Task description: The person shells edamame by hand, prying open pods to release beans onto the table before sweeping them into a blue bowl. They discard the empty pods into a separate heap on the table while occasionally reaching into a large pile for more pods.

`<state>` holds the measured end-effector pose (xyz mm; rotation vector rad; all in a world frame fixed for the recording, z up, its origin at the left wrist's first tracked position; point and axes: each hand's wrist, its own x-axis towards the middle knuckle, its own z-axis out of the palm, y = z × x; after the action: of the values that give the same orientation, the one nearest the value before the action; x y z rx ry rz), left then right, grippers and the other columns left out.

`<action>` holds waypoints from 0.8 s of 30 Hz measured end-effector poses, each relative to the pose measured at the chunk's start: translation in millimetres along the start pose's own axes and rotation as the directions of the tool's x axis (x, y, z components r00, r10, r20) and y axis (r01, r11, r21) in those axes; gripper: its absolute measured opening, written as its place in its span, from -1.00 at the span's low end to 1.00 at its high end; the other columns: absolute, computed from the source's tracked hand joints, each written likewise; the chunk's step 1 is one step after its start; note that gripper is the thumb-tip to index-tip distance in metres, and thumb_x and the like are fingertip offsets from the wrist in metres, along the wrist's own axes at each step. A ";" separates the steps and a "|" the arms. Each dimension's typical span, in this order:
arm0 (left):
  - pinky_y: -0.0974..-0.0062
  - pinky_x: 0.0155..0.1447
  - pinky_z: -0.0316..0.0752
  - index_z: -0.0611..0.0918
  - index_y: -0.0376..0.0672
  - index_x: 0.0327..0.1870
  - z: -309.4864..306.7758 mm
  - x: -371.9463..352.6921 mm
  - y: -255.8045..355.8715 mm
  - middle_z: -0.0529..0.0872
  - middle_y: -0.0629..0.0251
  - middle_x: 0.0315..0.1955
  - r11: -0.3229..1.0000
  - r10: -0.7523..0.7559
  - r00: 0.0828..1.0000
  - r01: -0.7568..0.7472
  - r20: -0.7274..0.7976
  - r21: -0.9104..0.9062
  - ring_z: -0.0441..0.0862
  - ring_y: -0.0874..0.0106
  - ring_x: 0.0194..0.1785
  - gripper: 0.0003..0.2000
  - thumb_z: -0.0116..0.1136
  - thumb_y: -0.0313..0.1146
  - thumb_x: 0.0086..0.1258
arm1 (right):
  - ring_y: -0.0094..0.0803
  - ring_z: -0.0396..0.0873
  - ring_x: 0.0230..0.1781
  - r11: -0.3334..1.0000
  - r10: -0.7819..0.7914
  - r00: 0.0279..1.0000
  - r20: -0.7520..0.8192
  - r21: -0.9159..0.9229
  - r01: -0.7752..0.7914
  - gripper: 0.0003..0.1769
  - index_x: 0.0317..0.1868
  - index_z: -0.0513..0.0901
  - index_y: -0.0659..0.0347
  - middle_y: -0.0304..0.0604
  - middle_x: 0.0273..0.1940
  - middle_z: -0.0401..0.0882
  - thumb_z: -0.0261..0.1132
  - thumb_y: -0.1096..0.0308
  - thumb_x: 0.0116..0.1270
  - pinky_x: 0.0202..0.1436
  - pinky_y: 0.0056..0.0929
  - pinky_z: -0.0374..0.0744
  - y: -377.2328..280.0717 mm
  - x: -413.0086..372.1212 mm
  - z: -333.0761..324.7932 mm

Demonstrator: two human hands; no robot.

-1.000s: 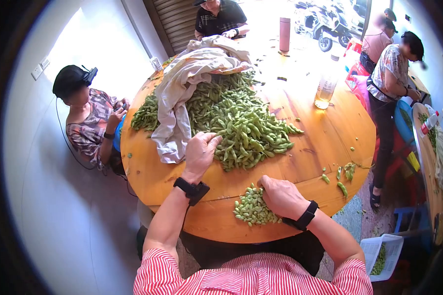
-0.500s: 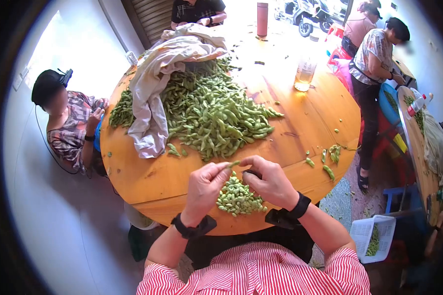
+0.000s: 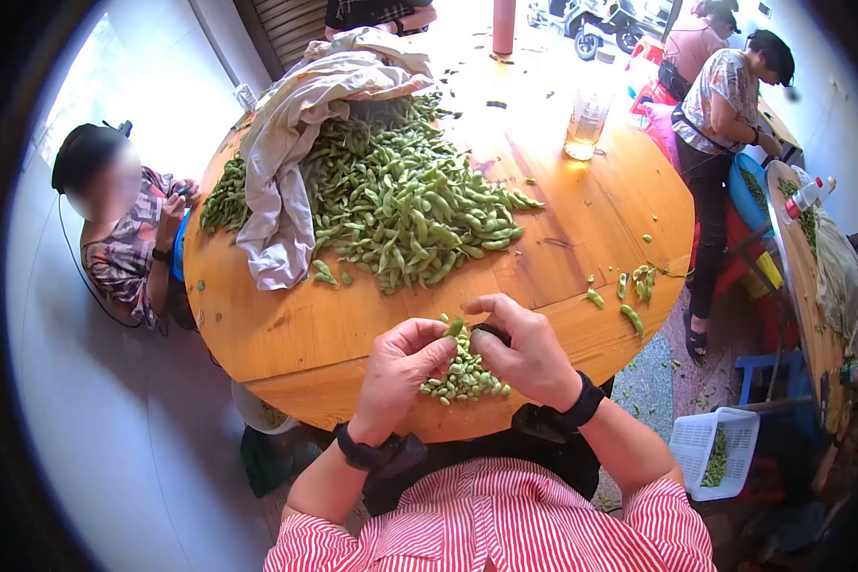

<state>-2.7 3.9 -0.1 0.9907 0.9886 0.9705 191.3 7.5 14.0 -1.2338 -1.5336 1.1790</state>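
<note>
My left hand (image 3: 405,362) pinches a green bean pod (image 3: 455,327) between thumb and forefinger. Close to its right, my right hand (image 3: 520,343) is curled, with a dark band or tool at its thumb; what it grips is hard to make out. Under and between both hands, a small pile of shelled beans (image 3: 467,379) rests near the front edge of the round wooden table (image 3: 582,238). Beyond them is a large heap of green pods (image 3: 400,205), partly covered by a pale cloth (image 3: 281,181) on its left.
Loose pods (image 3: 631,319) lie at the table's right. A glass of yellowish liquid (image 3: 583,133) and a red bottle (image 3: 503,27) stand farther back. One person (image 3: 124,229) sits at left, others are behind and at right. A white basket (image 3: 713,453) is on the floor.
The view has shifted slightly, so the table and heap appear higher and further left. The pod in my left hand now points more upward, and my right fingers sit a little apart from it.
</note>
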 end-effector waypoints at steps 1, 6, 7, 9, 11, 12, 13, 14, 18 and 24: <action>0.64 -0.25 0.53 0.66 -0.28 0.00 1.5 -1.2 0.0 0.74 0.40 -0.35 1.000 -0.001 1.000 0.001 -0.001 -0.001 0.62 0.64 -0.35 -0.81 0.26 -0.38 0.50 | -0.42 0.64 -0.44 1.000 0.001 1.000 0.001 -0.001 -0.001 -0.75 0.02 0.62 0.35 -0.03 -0.40 0.69 0.27 0.47 0.36 -0.28 -0.37 0.61 0.9 -1.5 -0.7; 0.70 -0.27 0.50 0.66 -0.29 -0.03 8.2 -5.6 -6.6 0.72 0.44 -0.35 1.000 -0.005 0.999 0.006 -0.037 0.011 0.59 0.68 -0.36 -0.82 0.30 -0.40 0.46 | -0.39 0.64 -0.44 0.998 0.040 0.996 0.078 0.036 -0.043 -0.80 -0.10 0.66 0.40 0.01 -0.42 0.68 0.23 0.47 0.35 -0.29 -0.36 0.61 0.7 -7.3 -3.1; 0.70 -0.27 0.50 0.66 -0.29 -0.03 10.6 -6.5 -6.8 0.72 0.44 -0.35 1.000 -0.008 0.999 0.008 -0.033 0.011 0.59 0.68 -0.36 -0.82 0.30 -0.40 0.46 | -0.39 0.64 -0.44 0.998 0.043 0.996 0.075 0.037 -0.046 -0.80 -0.10 0.66 0.40 0.01 -0.42 0.68 0.23 0.47 0.35 -0.29 -0.36 0.61 1.7 -7.8 -3.3; 0.71 -0.28 0.48 0.66 -0.28 -0.06 15.8 -8.7 -6.3 0.71 0.46 -0.36 0.997 0.048 0.997 -0.045 -0.059 0.062 0.57 0.70 -0.37 -0.85 0.29 -0.43 0.47 | -0.25 0.69 -0.43 1.000 -0.013 0.998 0.056 -0.023 0.015 -0.80 -0.10 0.66 0.39 0.08 -0.40 0.68 0.23 0.46 0.33 -0.28 -0.32 0.61 4.2 -8.1 -3.4; 0.72 -0.29 0.46 0.66 -0.27 -0.07 17.3 -9.1 -9.4 0.71 0.46 -0.37 0.988 0.087 0.993 -0.077 -0.075 0.137 0.56 0.71 -0.37 -0.86 0.29 -0.44 0.47 | -0.16 0.71 -0.41 0.999 -0.018 0.999 0.049 -0.041 0.020 -0.80 -0.11 0.66 0.38 0.13 -0.38 0.68 0.23 0.46 0.33 -0.28 -0.30 0.62 3.5 -8.7 -3.2; 0.72 -0.30 0.45 0.66 -0.27 -0.07 17.7 -9.0 -10.9 0.71 0.46 -0.38 0.971 0.129 0.988 -0.108 -0.089 0.211 0.55 0.72 -0.38 -0.88 0.28 -0.46 0.47 | -0.08 0.72 -0.38 0.998 -0.024 0.999 0.044 -0.058 0.026 -0.81 -0.12 0.66 0.38 0.17 -0.36 0.68 0.23 0.46 0.33 -0.27 -0.28 0.63 2.9 -9.1 -3.0; 0.72 -0.30 0.45 0.66 -0.27 -0.07 17.6 -8.9 -12.2 0.71 0.46 -0.38 0.972 0.126 0.988 -0.105 -0.087 0.211 0.55 0.72 -0.38 -0.88 0.28 -0.46 0.47 | -0.08 0.72 -0.38 0.998 -0.020 0.999 0.042 -0.057 0.023 -0.81 -0.12 0.66 0.38 0.17 -0.36 0.68 0.23 0.46 0.33 -0.27 -0.28 0.63 2.0 -9.2 -3.0; 0.71 -0.30 0.46 0.66 -0.28 -0.09 17.4 -8.7 -13.6 0.71 0.46 -0.39 0.960 0.149 0.985 -0.122 -0.091 0.253 0.56 0.71 -0.38 -0.89 0.28 -0.47 0.46 | -0.02 0.71 -0.37 0.992 -0.071 0.997 0.028 -0.104 0.074 -0.82 -0.14 0.66 0.37 0.18 -0.36 0.67 0.23 0.46 0.32 -0.27 -0.24 0.63 1.0 -9.0 -3.2; 0.64 -0.30 0.50 0.66 -0.32 -0.16 22.6 -12.5 -12.4 0.71 0.40 -0.43 0.840 0.311 0.948 -0.239 -0.070 0.488 0.60 0.64 -0.39 -0.91 0.29 -0.54 0.41 | 0.15 0.65 -0.35 0.947 -0.239 0.971 0.011 -0.220 0.236 -0.88 -0.20 0.59 0.35 0.21 -0.40 0.63 0.21 0.47 0.32 -0.30 -0.09 0.60 8.3 -8.0 0.9; 0.56 -0.31 0.52 0.64 -0.32 -0.17 26.2 -15.6 -10.2 0.69 0.24 -0.48 0.571 0.513 0.855 -0.403 0.073 0.715 0.61 0.56 -0.42 -0.90 0.28 -0.60 0.35 | 0.20 0.60 -0.39 0.873 -0.312 0.949 0.041 -0.381 0.303 -0.91 -0.22 0.45 0.31 0.20 -0.44 0.56 0.17 0.49 0.32 -0.32 0.05 0.55 17.5 -6.4 9.4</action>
<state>20.1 -18.6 -0.5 1.9445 1.3029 1.1122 187.1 1.0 -5.5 -1.1800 -1.9241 0.6731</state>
